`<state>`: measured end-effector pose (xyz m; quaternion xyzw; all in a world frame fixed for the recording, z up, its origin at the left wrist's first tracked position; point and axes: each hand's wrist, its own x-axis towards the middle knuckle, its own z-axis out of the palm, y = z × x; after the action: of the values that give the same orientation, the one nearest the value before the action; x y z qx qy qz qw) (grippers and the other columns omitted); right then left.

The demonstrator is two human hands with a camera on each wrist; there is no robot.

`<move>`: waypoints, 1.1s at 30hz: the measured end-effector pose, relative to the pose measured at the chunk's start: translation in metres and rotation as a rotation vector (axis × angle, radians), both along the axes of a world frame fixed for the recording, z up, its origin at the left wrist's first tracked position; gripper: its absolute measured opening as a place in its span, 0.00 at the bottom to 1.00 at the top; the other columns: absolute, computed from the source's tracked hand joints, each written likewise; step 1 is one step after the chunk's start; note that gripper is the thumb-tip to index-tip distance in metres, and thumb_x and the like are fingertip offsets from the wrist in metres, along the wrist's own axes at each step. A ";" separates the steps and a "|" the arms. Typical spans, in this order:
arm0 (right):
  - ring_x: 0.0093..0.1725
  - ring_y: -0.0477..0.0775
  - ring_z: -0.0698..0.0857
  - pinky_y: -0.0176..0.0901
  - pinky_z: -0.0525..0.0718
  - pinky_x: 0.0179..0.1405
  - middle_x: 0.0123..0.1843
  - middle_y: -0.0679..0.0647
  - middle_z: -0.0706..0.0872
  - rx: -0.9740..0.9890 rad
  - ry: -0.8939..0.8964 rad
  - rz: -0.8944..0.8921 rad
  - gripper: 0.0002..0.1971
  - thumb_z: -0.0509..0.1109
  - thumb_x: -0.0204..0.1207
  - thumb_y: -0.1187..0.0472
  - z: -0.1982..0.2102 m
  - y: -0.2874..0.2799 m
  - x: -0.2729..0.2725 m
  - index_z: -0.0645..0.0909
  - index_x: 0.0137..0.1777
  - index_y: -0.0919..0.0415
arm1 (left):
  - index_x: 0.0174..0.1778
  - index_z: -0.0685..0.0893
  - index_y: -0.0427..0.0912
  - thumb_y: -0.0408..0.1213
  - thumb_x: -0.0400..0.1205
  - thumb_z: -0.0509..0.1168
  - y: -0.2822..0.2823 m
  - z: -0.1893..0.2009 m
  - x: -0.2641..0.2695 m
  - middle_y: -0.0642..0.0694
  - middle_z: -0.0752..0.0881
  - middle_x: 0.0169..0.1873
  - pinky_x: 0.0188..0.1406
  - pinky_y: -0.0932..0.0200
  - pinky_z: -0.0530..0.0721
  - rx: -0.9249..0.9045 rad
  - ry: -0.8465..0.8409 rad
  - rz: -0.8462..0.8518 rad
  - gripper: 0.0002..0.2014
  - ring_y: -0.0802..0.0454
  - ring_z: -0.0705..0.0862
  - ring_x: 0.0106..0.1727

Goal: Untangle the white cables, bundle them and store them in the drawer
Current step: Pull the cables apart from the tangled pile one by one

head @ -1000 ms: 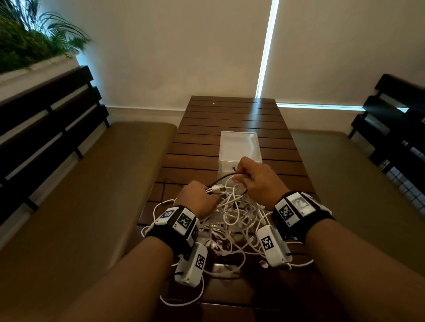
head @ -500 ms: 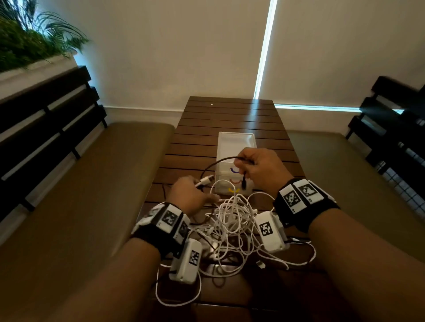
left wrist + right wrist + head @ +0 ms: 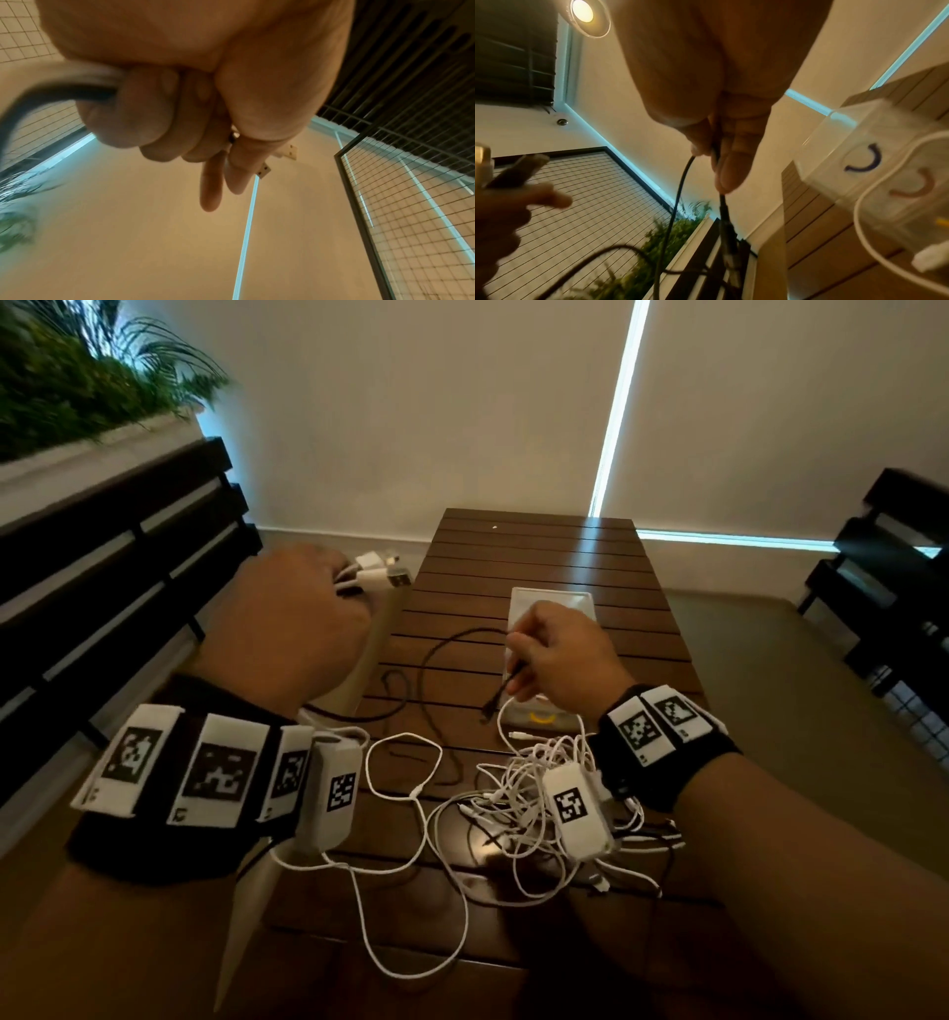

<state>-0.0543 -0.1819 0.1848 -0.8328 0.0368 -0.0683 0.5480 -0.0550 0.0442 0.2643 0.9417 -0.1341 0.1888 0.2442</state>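
My left hand (image 3: pixel 328 593) is raised at the left of the table and grips white cable ends, whose USB plugs (image 3: pixel 382 572) stick out past the fingers. In the left wrist view the curled fingers (image 3: pixel 154 121) close round blurred strands (image 3: pixel 77 81). My right hand (image 3: pixel 516 660) pinches a black cable (image 3: pixel 447 639) just in front of the clear drawer unit (image 3: pixel 575 598). The black cable (image 3: pixel 680 194) hangs from thumb and finger. The white tangle (image 3: pixel 513 809) lies on the table under my right wrist, with loose loops (image 3: pixel 405 762) trailing left.
The slatted wooden table (image 3: pixel 539 546) runs away from me. Padded benches with dark slatted backs flank it: left (image 3: pixel 102 557), right (image 3: pixel 873 608). The drawer unit (image 3: pixel 854 146) shows blue, orange and yellow handles. A planter (image 3: pixel 77 392) stands at the upper left.
My left hand rose up and to the left, drawing white cable ends out of the pile. The right hand kept the black cable, and the tangle spread looser on the table.
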 end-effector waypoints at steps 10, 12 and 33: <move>0.45 0.61 0.90 0.49 0.87 0.47 0.44 0.60 0.90 -0.660 0.439 0.692 0.05 0.70 0.77 0.67 -0.065 0.057 -0.027 0.86 0.49 0.62 | 0.34 0.79 0.48 0.44 0.84 0.62 -0.010 -0.009 -0.007 0.53 0.73 0.26 0.23 0.64 0.62 0.101 0.077 -0.028 0.12 0.61 0.69 0.26; 0.48 0.59 0.90 0.47 0.86 0.50 0.48 0.60 0.91 -0.911 0.498 0.790 0.11 0.69 0.75 0.67 -0.079 0.048 -0.032 0.88 0.55 0.61 | 0.33 0.77 0.47 0.46 0.83 0.62 -0.006 -0.032 0.001 0.52 0.73 0.26 0.24 0.60 0.64 0.203 0.227 0.017 0.13 0.57 0.69 0.26; 0.60 0.67 0.85 0.55 0.83 0.54 0.61 0.64 0.85 -1.116 0.405 0.522 0.13 0.63 0.81 0.62 -0.155 0.050 0.001 0.78 0.63 0.64 | 0.39 0.84 0.44 0.39 0.80 0.64 -0.013 -0.111 0.013 0.51 0.78 0.28 0.27 0.59 0.68 0.111 0.593 -0.033 0.07 0.49 0.78 0.35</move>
<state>-0.0537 -0.1314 0.0294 -0.9705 -0.1052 0.2166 0.0138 -0.0418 0.0313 0.1529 0.9654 -0.0822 -0.1058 0.2238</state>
